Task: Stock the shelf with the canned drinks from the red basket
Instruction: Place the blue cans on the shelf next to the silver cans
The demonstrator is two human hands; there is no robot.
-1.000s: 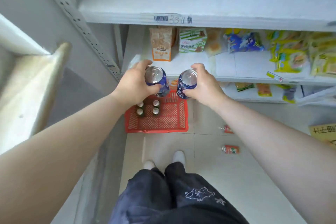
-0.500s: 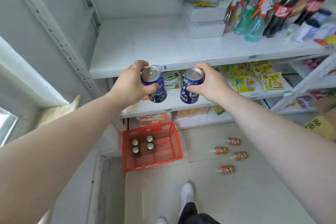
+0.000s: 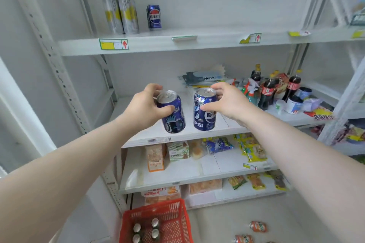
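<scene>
Two blue cans brought to the shelf: the placing step is in hand.

The left hand [image 3: 144, 108] is curled round a tilted blue can [image 3: 172, 112] and the right hand [image 3: 227, 102] is wrapped round an upright blue can [image 3: 204, 110]. Both are held at the bare front of the white shelf [image 3: 227, 124] — contact with it cannot be told. Setting down upright, side by side and back from the shelf's edge, is judged to be called for next. Cola bottles [image 3: 266, 90] are crowded at the shelf's right. Well below the shelf, four more drinks [image 3: 146, 231] are left in the red basket [image 3: 154, 206] — beside orange cans [image 3: 257, 226] on the floor.

A small shop; white metal shelving [image 3: 177, 42] with price tags [image 3: 114, 44]; packaged snacks [image 3: 218, 145]; bottled drinks [image 3: 268, 92].
</scene>
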